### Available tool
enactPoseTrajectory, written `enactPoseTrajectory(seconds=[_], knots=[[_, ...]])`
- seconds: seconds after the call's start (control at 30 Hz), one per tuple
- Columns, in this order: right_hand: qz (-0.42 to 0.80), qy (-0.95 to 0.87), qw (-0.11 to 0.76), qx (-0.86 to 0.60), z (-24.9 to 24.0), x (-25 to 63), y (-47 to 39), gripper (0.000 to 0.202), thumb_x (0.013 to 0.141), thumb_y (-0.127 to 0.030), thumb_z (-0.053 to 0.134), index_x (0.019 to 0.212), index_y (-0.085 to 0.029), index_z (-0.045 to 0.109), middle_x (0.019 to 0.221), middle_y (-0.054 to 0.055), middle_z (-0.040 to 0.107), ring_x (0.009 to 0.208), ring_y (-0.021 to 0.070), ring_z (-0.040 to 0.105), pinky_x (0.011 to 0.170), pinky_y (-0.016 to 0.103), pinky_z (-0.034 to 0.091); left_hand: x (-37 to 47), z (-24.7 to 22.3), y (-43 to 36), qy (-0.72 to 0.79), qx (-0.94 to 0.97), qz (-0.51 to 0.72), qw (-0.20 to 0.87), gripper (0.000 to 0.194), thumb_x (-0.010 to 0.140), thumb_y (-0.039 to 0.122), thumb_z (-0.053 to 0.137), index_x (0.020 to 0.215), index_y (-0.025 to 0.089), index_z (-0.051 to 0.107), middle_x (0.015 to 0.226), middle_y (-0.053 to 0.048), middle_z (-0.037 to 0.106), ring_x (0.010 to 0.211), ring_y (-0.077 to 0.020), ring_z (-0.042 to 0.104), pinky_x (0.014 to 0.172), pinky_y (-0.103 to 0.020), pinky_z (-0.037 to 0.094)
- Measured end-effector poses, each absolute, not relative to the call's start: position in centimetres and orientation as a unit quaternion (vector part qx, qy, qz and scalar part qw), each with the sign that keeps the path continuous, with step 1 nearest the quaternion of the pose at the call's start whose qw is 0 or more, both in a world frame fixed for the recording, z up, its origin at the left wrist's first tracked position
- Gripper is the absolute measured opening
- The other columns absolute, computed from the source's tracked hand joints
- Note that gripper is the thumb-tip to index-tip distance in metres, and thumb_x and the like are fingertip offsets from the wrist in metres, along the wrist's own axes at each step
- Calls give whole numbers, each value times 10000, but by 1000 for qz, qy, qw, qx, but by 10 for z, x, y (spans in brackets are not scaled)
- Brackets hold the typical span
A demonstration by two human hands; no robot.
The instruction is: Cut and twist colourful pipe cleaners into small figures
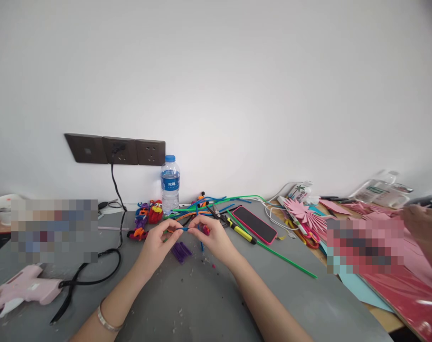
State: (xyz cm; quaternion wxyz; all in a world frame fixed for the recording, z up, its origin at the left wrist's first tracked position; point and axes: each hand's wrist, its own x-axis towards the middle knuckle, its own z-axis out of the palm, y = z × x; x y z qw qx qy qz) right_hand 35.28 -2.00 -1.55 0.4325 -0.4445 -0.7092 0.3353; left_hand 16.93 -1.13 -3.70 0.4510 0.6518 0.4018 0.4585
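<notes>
Between my two hands is a short piece of blue pipe cleaner (185, 229). My left hand (163, 240) pinches its left end, and my right hand (209, 236) pinches the other end, with the fingertips close together. Purple pipe cleaner pieces (181, 252) lie on the grey table (187, 304) just below my hands. Behind them are loose green and blue pipe cleaners (233, 197), partly hidden by my fingers. Small purple (141, 214) and red (155, 212) figures stand left of my hands.
A water bottle (170, 184) stands by the wall. Right of my hands lie pliers (241, 231) and a phone (255, 224). A pink glue gun (31, 286) and black cord are at left. Pink paper (305, 216), scissors (311, 236) and another person's hand (424, 228) are at right.
</notes>
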Motion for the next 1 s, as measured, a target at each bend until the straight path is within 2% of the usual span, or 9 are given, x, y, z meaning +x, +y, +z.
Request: enactPoseTrajectory(seconds=[0.1, 0.23, 0.43, 0.57, 0.7, 0.77, 0.83, 0.9, 1.0], knots=[[383, -692, 433, -432, -18, 351, -18, 127, 834, -291, 613, 775, -183, 644, 757, 17, 655, 693, 153, 560, 629, 255, 404, 169, -37, -11, 389, 643, 465, 467, 135, 792, 312, 665, 887, 216, 678, 910, -46, 642, 889, -208, 595, 746, -263, 501], [392, -688, 427, -437, -22, 356, -15, 232, 882, -369, 543, 783, -185, 643, 726, 23, 656, 666, 159, 572, 617, 263, 420, 170, -39, -11, 391, 625, 472, 484, 130, 759, 316, 701, 813, 199, 681, 843, -40, 642, 808, -194, 606, 729, -273, 507], [160, -695, 339, -613, -32, 367, -10, 182, 859, -319, 585, 725, -197, 569, 647, 6, 593, 576, 158, 518, 563, 267, 343, 172, -40, -10, 373, 565, 499, 541, 199, 766, 373, 705, 780, 192, 624, 940, -59, 652, 940, -217, 615, 769, -315, 546], [51, -733, 225, -640, -35, 361, -14, 223, 830, -290, 646, 649, -182, 573, 729, 56, 631, 702, 198, 585, 674, 312, 358, 174, -39, -12, 396, 557, 468, 560, 228, 764, 390, 708, 844, 181, 667, 892, -62, 689, 842, -196, 639, 767, -309, 541], [17, -738, 152, -658, -38, 355, -19, 131, 793, -216, 674, 686, -167, 616, 868, 96, 654, 793, 227, 611, 746, 345, 358, 175, -40, -11, 422, 541, 463, 561, 323, 689, 390, 766, 910, 162, 709, 837, -65, 716, 740, -189, 637, 665, -283, 522], [35, -735, 167, -656, -40, 355, -19, 132, 789, -179, 654, 670, -170, 596, 824, 81, 645, 749, 208, 599, 715, 326, 358, 176, -40, -11, 431, 528, 465, 564, 363, 653, 387, 790, 921, 154, 715, 817, -67, 719, 701, -185, 628, 626, -281, 516], [83, -721, 226, -650, -40, 358, -17, 168, 808, -185, 620, 652, -185, 557, 694, 34, 603, 635, 172, 550, 634, 292, 343, 176, -40, -11, 428, 516, 468, 576, 385, 637, 389, 803, 930, 154, 715, 804, -68, 723, 702, -187, 629, 631, -286, 522], [157, -692, 320, -628, -39, 362, -13, 221, 851, -261, 575, 646, -202, 519, 576, -12, 523, 533, 146, 467, 555, 270, 313, 176, -39, -11, 416, 505, 472, 591, 400, 639, 401, 804, 945, 159, 717, 816, -71, 730, 715, -184, 634, 662, -291, 531], [323, -638, 443, -542, -33, 366, -9, 328, 891, -456, 508, 678, -207, 505, 540, -37, 468, 462, 118, 379, 475, 249, 289, 176, -39, -12, 404, 491, 470, 612, 422, 660, 414, 795, 992, 164, 722, 877, -78, 738, 729, -172, 633, 708, -299, 541]])
